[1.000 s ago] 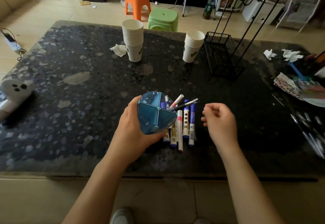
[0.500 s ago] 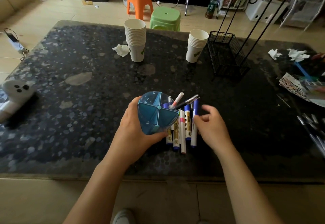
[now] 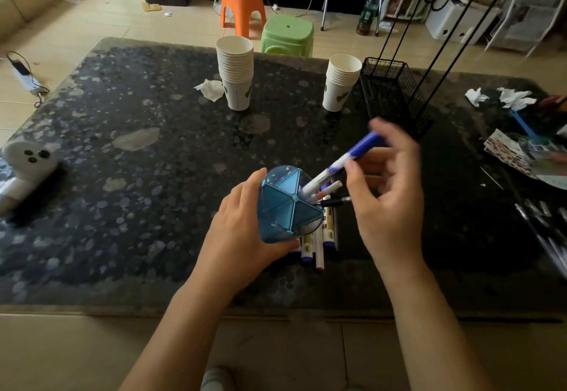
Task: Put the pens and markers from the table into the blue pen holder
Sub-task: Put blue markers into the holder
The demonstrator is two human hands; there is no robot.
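Note:
My left hand grips the side of the blue pen holder, a round cup split into wedge compartments, near the table's front middle. My right hand holds a blue-and-white marker tilted, white end down at the holder's right rim. A white pen with a red tip and a black pen stick out of the holder's right side. Several markers lie side by side on the table just right of and partly behind the holder.
Two stacks of paper cups and a black wire basket stand at the back of the dark speckled table. Crumpled tissues, papers and dark pens lie at the right. A white toy sits at the left edge.
My right hand reached down to the markers, took the blue-and-white one and lifted it, tilted, to the holder's right rim. My left hand stayed on the holder.

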